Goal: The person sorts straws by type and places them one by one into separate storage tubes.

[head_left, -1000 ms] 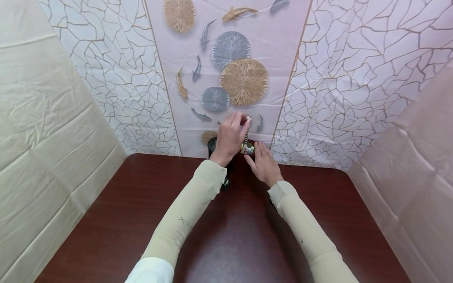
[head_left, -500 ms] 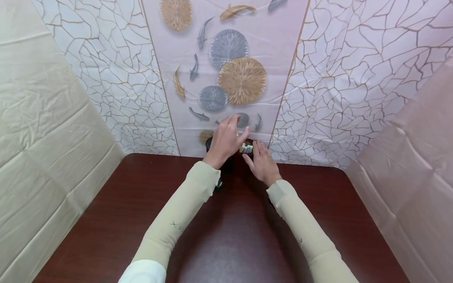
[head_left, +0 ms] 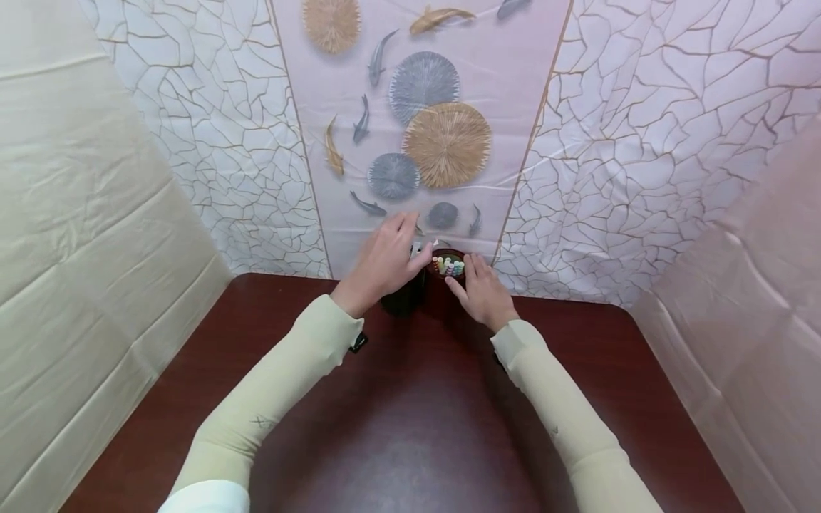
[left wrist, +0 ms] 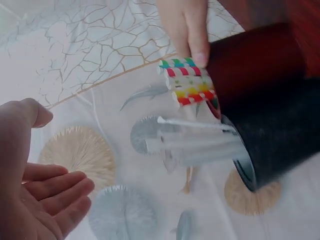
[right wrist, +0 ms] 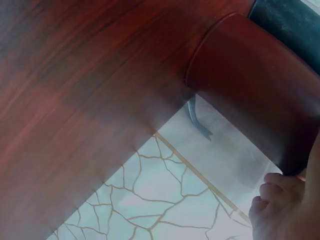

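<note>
My left hand (head_left: 378, 263) hovers beside the black cup (head_left: 400, 301), fingers extended and holding nothing; the left wrist view shows its palm bare. Several translucent white straws (left wrist: 200, 145) stick out of that cup. Right against it stands a dark red cup (head_left: 439, 298), with several striped paper straws (left wrist: 185, 82) in red, yellow, green and blue rising past its rim. My right hand (head_left: 486, 293) holds the red cup at its right side, thumb in front and fingers beyond, close to the rim. In the right wrist view the fingertips are partly hidden behind the cup.
Both cups stand at the far edge of a dark reddish wooden table (head_left: 398, 427). Right behind them hangs a patterned cloth backdrop (head_left: 442, 146) with fish and discs. Pale fabric walls (head_left: 83, 249) close off the sides.
A second ago my left hand pinched a black-and-white striped straw above the red cup. It has since let go, opened and moved left. My right hand has stayed at the red cup.
</note>
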Motion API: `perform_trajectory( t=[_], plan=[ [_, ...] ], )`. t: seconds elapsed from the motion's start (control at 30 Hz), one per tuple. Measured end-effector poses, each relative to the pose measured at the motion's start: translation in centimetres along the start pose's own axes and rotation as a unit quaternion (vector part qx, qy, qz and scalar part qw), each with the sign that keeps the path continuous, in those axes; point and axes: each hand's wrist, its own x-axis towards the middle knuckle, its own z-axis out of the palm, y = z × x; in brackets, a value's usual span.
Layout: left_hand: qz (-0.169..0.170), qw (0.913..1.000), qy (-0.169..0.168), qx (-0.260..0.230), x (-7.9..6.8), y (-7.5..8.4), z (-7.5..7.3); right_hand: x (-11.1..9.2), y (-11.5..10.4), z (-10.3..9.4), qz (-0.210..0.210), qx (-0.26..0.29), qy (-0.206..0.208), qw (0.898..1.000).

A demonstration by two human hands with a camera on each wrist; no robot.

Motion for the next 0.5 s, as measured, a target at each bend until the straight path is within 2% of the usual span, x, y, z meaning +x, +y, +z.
perform_trajectory(
  t=[0.17, 0.4, 0.5],
  plan=[
    [0.022, 0.9991, -0.027, 0.025, -1.9, -1.4, -0.2, -0.1, 0.6, -0.7, -0.005, -0.012, -0.001, 1.0],
    [-0.018, 0.9912, -0.118, 0.057, -6.0, -4.1, 0.8, -0.5, 0.7, -1.3, -0.001, -0.004, -0.006, 1.0],
    [-0.037, 0.9868, -0.144, 0.066, -8.0, -5.0, 1.4, -1.2, 1.0, -1.6, 0.0, 0.002, -0.009, 1.0]
  ],
)
